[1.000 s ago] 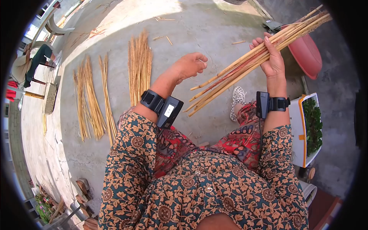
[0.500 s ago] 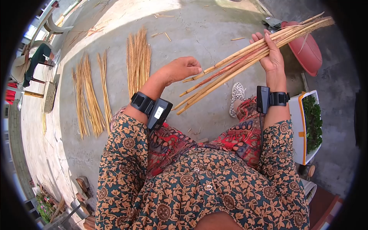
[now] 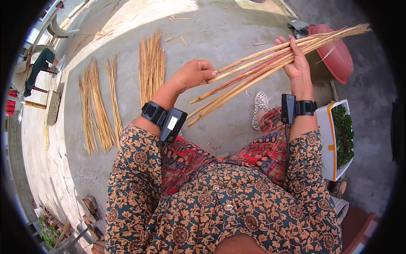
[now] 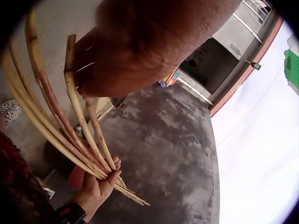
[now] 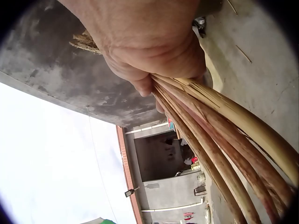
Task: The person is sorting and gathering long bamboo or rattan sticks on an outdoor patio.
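In the head view my right hand grips a loose bundle of long dry reed stalks, with the thumb laid across them. The cut ends fan out toward the left, and a frayed tuft shows at the far right end. One stalk is reddish among the straw-coloured ones. My left hand pinches the upper stalks near their cut ends, thumb and fingertips together. Seen from the left wrist, the stalks run bowed from the left hand down to the right. The right wrist view shows them passing under the right palm.
Sorted bundles of feathery stalks lie on the concrete at left, with thinner bundles beside them. A red basin and a white box of green plants stand at right. A seated person's leg shows at far left.
My left hand has come onto the upper stalk ends and now pinches them, spreading them from the others. The bundle's cut ends have moved left and down in the head view; the right hand keeps its hold.
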A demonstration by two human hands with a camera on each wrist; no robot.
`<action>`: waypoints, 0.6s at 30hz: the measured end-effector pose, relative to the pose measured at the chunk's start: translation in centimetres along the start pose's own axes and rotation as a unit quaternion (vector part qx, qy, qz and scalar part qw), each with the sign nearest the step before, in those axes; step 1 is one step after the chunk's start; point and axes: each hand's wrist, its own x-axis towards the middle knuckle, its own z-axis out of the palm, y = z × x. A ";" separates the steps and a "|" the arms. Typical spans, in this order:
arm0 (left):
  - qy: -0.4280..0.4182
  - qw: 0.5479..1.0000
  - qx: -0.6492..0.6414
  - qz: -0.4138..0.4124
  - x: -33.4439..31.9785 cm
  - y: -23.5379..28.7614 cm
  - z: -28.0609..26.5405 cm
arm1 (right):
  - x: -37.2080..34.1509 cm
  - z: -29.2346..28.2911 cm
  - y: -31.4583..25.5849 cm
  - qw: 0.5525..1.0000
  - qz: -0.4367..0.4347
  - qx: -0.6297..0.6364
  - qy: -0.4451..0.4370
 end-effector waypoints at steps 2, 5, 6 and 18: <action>-0.015 1.000 0.015 0.007 -0.4 -1.2 -0.7 | 0.2 -0.8 -0.2 1.000 -0.002 0.006 0.020; -0.032 0.997 -0.048 -0.053 -1.7 -1.5 -1.3 | 0.1 -1.3 -0.4 0.999 0.005 0.014 0.050; -0.039 0.995 -0.056 -0.066 -2.0 -1.3 -1.1 | -0.1 -1.4 -0.3 0.998 0.011 0.018 0.057; -0.078 0.996 -0.036 -0.039 -2.6 -0.9 -0.5 | 0.1 -1.3 0.6 0.998 0.041 0.022 0.041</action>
